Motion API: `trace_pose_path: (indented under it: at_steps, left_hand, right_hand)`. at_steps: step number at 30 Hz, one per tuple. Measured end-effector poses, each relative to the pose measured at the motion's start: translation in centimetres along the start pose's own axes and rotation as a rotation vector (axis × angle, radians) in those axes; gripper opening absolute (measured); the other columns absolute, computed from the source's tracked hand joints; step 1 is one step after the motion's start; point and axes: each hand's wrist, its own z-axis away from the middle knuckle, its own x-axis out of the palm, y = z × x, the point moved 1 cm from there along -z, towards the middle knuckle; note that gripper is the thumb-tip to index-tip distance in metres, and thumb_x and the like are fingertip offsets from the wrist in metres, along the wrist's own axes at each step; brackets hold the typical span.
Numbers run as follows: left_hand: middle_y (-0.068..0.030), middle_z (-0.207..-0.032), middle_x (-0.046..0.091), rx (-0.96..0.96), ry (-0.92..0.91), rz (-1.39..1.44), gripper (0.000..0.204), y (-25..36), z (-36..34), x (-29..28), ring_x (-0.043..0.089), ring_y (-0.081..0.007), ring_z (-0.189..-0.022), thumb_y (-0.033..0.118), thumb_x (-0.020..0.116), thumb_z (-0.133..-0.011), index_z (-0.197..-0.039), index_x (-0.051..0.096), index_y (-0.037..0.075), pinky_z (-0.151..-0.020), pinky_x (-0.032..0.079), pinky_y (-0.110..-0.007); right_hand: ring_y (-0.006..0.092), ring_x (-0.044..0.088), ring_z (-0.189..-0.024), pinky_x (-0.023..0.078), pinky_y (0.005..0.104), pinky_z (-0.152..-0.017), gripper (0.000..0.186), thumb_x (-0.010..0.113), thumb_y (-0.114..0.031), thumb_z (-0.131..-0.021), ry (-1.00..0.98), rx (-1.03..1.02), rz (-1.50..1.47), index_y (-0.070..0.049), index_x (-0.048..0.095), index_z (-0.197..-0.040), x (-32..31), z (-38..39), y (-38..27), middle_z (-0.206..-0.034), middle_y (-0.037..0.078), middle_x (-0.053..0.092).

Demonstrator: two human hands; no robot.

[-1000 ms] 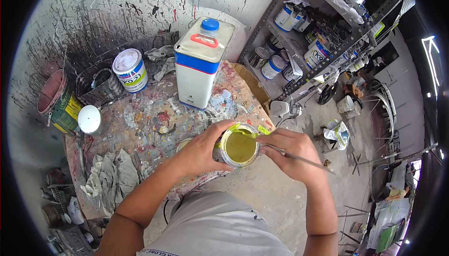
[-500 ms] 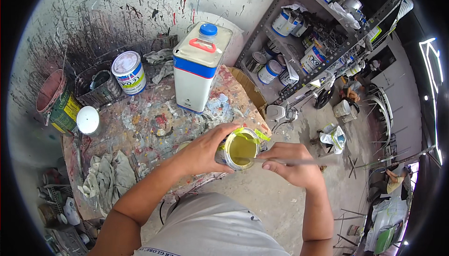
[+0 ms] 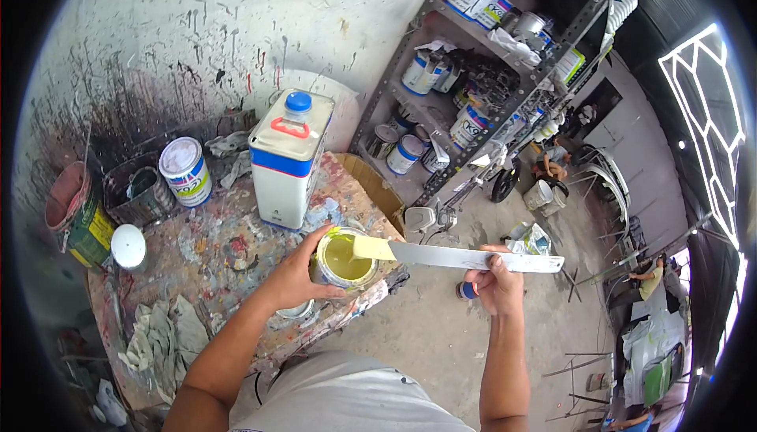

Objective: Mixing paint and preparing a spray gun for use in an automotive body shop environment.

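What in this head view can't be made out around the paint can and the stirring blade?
- Paint can: far side hidden by the left hand.
- Metal stirring blade: grip portion covered by the right hand.
- Small tin under the left wrist: mostly hidden.
- Shelf cans: too small for contents.

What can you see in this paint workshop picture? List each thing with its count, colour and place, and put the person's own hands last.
Open can of paint: one, pale yellow-green inside, at the table's near edge.
Flat stirring stick: one, metal grey, tip coated yellow-green, over the can.
Large rectangular tin: one, white with blue band and blue cap, table middle.
Small closed can: one, white lid, back left.
Table: one, paint-splattered.
Rags: a heap, grey, table's left front.
Shelf rack: one, grey metal, holding many cans, right of table.
Left hand: grips the can.
Right hand: holds the stick.
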Motion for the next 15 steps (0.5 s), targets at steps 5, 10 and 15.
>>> trace_pose_path:
  at_steps: [5, 10, 15]
  left_hand:
    - [-0.0192, -0.147, 0.050, -0.056, 0.006, 0.098, 0.112, -0.3, -0.2, 0.5, 0.048, -0.0339, -0.137, 0.026, 0.092, -0.068, -0.156, 0.023, 0.011, -0.115, 0.037, -0.042]
    - [-0.0215, -0.150, 0.045, -0.075, 0.010, 0.064, 0.122, -0.3, 0.2, 0.5, 0.046, -0.0336, -0.139, 0.027, 0.092, -0.068, -0.159, 0.012, 0.009, -0.116, 0.036, -0.042]
    - [-0.0228, -0.155, 0.039, -0.082, 0.038, 0.060, 0.137, -0.3, 0.6, 0.7, 0.041, -0.0334, -0.142, 0.029, 0.092, -0.068, -0.160, -0.006, 0.006, -0.118, 0.032, -0.041]
  right_hand:
    - [0.0271, 0.072, -0.072, 0.062, 0.0360, -0.066, 0.037, 0.066, -0.023, -0.097, 0.084, 0.005, -0.133, 0.005, 0.060, -0.119, 0.3, 0.3, 1.5, -0.092, 0.018, 0.071]
    - [0.0245, 0.072, -0.071, 0.063, 0.0344, -0.068, 0.037, 0.064, -0.025, -0.099, 0.118, 0.033, -0.215, 0.003, 0.058, -0.122, 0.4, 0.8, 2.6, -0.090, 0.016, 0.070]
    - [0.0267, 0.074, -0.076, 0.065, 0.0360, -0.070, 0.035, 0.063, -0.019, -0.099, 0.058, 0.016, -0.275, 0.007, 0.058, -0.122, 0.4, 0.8, 2.8, -0.097, 0.019, 0.071]
